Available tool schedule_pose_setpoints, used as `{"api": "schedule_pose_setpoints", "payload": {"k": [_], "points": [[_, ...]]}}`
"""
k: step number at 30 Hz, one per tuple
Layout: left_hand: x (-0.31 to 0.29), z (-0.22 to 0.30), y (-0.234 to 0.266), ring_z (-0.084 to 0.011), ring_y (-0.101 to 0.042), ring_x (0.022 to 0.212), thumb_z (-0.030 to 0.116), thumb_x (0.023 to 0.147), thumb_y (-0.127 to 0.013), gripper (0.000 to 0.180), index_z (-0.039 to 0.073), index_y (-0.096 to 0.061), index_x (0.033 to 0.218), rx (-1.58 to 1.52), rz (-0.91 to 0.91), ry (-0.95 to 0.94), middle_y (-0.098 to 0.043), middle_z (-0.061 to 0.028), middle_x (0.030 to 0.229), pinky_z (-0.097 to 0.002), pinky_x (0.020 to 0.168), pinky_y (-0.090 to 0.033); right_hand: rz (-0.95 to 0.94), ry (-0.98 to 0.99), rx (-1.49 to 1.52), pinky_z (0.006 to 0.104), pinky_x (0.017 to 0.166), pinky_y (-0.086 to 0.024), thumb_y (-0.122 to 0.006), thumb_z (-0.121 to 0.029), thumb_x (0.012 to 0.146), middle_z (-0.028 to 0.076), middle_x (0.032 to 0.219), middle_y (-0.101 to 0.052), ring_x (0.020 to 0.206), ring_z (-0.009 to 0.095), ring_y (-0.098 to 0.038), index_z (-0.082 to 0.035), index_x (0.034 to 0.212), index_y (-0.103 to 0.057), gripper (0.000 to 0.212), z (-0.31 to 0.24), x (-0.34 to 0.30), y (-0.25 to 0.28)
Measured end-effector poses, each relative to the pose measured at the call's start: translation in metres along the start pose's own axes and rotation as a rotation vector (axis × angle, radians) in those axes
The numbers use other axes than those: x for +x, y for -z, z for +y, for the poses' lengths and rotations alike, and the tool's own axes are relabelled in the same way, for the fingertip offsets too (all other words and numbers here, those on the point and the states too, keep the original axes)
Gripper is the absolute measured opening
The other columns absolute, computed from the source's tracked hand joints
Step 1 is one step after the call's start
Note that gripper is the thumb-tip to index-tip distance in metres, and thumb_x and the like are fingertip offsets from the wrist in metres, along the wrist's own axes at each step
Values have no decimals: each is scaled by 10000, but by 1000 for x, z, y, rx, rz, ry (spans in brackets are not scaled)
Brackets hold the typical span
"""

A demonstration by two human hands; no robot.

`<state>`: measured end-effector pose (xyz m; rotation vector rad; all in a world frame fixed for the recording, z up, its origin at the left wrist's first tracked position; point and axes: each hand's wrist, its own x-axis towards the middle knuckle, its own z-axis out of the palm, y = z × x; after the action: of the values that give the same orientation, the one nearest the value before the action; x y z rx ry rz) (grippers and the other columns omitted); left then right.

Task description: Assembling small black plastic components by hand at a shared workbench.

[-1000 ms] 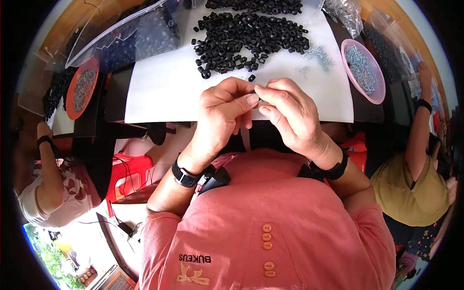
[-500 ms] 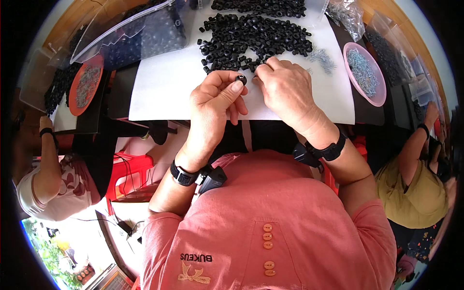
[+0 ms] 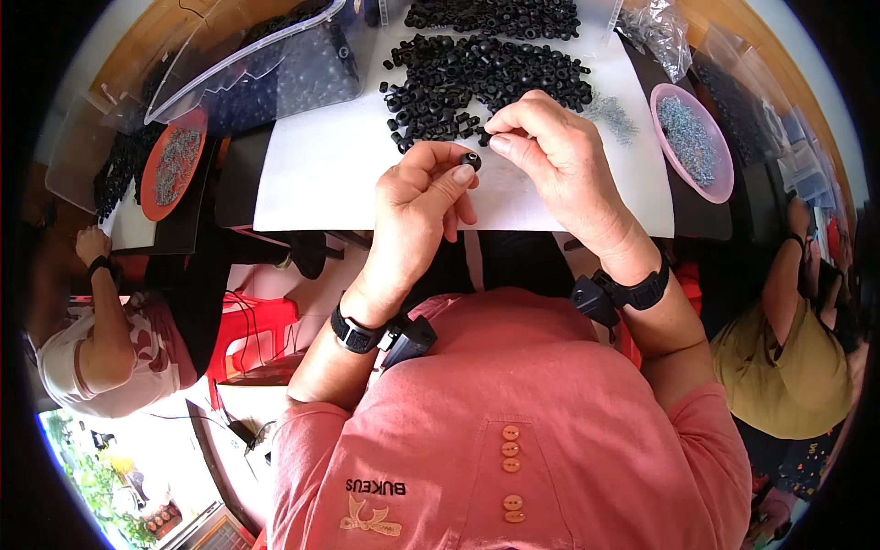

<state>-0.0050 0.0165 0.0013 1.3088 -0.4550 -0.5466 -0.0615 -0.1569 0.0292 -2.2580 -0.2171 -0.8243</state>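
Observation:
My left hand (image 3: pixel 412 197) is closed in a pinch, thumb and forefinger round a small black knob-like part (image 3: pixel 471 161) with a light ring or hole at its centre. To its right, my right hand (image 3: pixel 564 156) has thumb and forefinger drawn together over the sheet. A small black cylindrical part (image 3: pixel 484 138) shows right at those fingertips. Just beyond both hands, a heap of loose black parts (image 3: pixel 486 78) spreads over the white sheet (image 3: pixel 321 174). Small silvery screws (image 3: pixel 612 119) lie in a loose patch beside the heap, to the right of my right hand.
At the right stands a pink bowl (image 3: pixel 724 188) of screws; at the left, an orange bowl (image 3: pixel 196 124). A clear plastic bin (image 3: pixel 321 64) of black parts stands back left. A clear bag (image 3: pixel 665 41) lies back right. One co-worker (image 3: pixel 110 353) sits left, another (image 3: pixel 779 367) right.
My right hand has shifted slightly right and turned, and its fingertips now meet a black part by the heap. My left hand, still pinching its part, has moved a little right and nearer me.

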Motion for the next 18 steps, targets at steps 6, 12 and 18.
{"api": "schedule_pose_setpoints", "payload": {"k": [6,12,18], "points": [[4,1,-9,-81,-590,563,67,954,-610,137,-31,-604,1050,22,-35,-43,-651,-58,820,-177,426,-408,-41,109,-41,338,602,-504,-655,-31,856,74,805,-597,708,257,-631,-47,851,-585,72,-8,0,3],[4,-3,-19,-89,-591,549,89,945,-636,122,-14,-613,1004,-105,-42,-11,-651,-58,804,-178,408,-388,-78,-140,332,266,643,-511,-655,-15,879,56,804,-650,727,147,-633,-13,857,-640,27,-3,-6,10],[5,-6,-20,-89,-590,539,95,942,-643,122,-13,-615,993,-113,-43,13,-652,-58,796,-178,401,-379,-26,-410,581,224,703,-525,-666,-41,908,36,839,-688,764,82,-628,12,945,-694,71,2,-15,7]]}}
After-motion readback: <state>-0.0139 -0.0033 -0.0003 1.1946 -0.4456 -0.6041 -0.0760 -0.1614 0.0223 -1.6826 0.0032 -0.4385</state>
